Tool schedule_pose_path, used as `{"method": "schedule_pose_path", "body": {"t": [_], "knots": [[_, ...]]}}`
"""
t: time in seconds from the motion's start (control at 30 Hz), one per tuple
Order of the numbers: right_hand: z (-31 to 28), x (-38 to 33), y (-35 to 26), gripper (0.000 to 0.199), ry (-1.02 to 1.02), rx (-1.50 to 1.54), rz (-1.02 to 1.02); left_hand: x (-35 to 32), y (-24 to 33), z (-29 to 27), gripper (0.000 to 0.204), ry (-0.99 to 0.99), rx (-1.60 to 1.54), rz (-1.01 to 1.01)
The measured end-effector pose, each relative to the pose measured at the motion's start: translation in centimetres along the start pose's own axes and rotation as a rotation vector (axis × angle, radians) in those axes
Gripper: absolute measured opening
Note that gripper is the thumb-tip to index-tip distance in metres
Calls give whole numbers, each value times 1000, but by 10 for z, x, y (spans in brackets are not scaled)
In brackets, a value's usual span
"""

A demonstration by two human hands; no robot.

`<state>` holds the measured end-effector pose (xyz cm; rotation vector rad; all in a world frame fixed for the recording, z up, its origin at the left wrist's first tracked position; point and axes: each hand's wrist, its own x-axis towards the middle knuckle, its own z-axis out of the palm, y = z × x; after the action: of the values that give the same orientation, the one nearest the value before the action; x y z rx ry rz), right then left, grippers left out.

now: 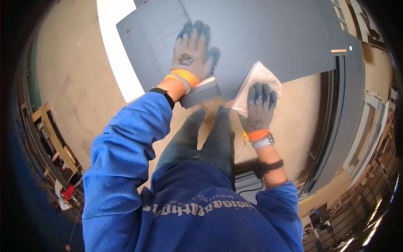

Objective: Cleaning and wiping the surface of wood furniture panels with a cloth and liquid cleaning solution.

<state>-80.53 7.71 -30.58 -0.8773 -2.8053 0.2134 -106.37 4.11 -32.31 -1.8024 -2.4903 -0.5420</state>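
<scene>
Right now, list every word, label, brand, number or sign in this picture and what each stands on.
Royal-blue fabric sweatshirt: pale lettering, large and small, upside down in view; I won't copy its wording.
Grey-and-blue left work glove: black emblem above dark characters; not copied either.
Grey-and-blue right work glove: similar dark print, too small to read surely.
Round-faced wristwatch: dial too small to read.
</scene>
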Motion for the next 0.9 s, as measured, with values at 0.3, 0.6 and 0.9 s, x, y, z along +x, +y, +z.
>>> {"method": "schedule_pose_path", "body": {"t": [0.3, 0.6, 0.9], "knots": [[9, 11, -44, 53, -23, 123, -55, 4, 2, 1, 62, -3, -47, 6], [-88, 24, -1, 47, -572, 1504, 812, -5, 1, 5, 61, -57, -39, -44], [-72, 156, 118, 46, -280, 1275, 187, 3, 14, -11, 54, -48, -48, -183]]}}
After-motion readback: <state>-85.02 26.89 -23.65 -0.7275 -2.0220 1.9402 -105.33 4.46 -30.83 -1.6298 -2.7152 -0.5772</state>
